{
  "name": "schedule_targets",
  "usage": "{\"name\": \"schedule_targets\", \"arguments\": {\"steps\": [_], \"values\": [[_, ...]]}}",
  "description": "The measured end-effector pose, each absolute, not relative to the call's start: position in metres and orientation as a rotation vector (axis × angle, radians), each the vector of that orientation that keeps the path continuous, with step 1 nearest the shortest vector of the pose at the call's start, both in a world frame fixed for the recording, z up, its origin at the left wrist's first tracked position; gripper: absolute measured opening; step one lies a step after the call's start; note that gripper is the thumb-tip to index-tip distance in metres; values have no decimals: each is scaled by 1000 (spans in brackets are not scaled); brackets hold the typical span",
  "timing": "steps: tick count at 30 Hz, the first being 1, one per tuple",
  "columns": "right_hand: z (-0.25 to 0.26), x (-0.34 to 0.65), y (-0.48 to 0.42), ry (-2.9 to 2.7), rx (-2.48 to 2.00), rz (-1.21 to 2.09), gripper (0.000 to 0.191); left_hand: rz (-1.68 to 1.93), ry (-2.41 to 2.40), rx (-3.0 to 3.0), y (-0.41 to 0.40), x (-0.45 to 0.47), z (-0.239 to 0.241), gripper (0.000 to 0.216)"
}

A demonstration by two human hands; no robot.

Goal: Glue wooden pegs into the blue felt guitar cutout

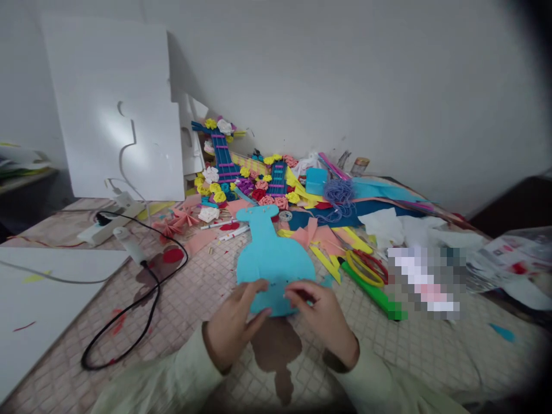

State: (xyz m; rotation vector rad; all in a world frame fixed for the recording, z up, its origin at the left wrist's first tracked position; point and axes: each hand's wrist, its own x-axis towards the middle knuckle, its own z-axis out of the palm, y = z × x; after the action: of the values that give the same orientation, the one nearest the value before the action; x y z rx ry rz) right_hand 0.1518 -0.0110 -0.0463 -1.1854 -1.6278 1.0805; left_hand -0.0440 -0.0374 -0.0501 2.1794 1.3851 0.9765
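At the middle of a cluttered surface (207, 356) lay one light-blue cutout (276, 259), shaped like a guitar, its narrow neck pointing away from the person. A few small dark marks showed on its broad lower part. The left hand (235, 322) was half open, finger and thumb apart, touching the cutout's lower left side. The right hand (321, 313) was bent with its fingertips drawn together over the lower right side; whether they pinched anything could not be told.

Many things crowded round. To the left, a black cord (156, 299) looped from one white handheld tool (129, 244), near one power strip (106, 230). Just beyond the cutout's neck stood a heap of paper flowers (259, 194) in yellow, white, pink, red and purple, too many to count surely, with two blue strips (222, 155) banded in purple among them. Close on the right, yellow and salmon paper scraps (325, 238) hemmed in the cutout, followed by one green tool (371, 290) and two scissor handles (364, 267), one yellow, one red.

Farther back were one tangle of purple yarn (339, 192), one blue box (316, 180) and one small jar (360, 166), their contents unclear. At far right, one clear plastic bag (526, 247) held pink and red bits.
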Motion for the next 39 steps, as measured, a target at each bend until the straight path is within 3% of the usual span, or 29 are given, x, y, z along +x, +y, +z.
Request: {"name": "schedule_targets", "arguments": {"steps": [3, 8, 16, 19, 33, 39], "values": [[-58, 177, 5, -1409, -1267, 982, 20, 1117, 1561, 1834, -28, -66, -67, 40], [-73, 191, 15, -1226, -1284, 1099, 29, 1267, 1495, 1218, -21, -78, -85, 51], [-52, 169, 0, -1038, -1147, 1281, 32, 1399, 1126, 746, -27, -48, -49, 45], [-47, 164, -5, -1041, -1108, 1291, 31, 1496, 916, 471, -36, -23, -44, 56], [-23, 165, 11, -1607, -1120, 877, 15, 1612, 1053, 210, -30, 10, -50, 48], [-27, 134, 26, -1800, -1099, 852, 13, 1575, 1058, 343, -32, 14, -52, 64]]}}
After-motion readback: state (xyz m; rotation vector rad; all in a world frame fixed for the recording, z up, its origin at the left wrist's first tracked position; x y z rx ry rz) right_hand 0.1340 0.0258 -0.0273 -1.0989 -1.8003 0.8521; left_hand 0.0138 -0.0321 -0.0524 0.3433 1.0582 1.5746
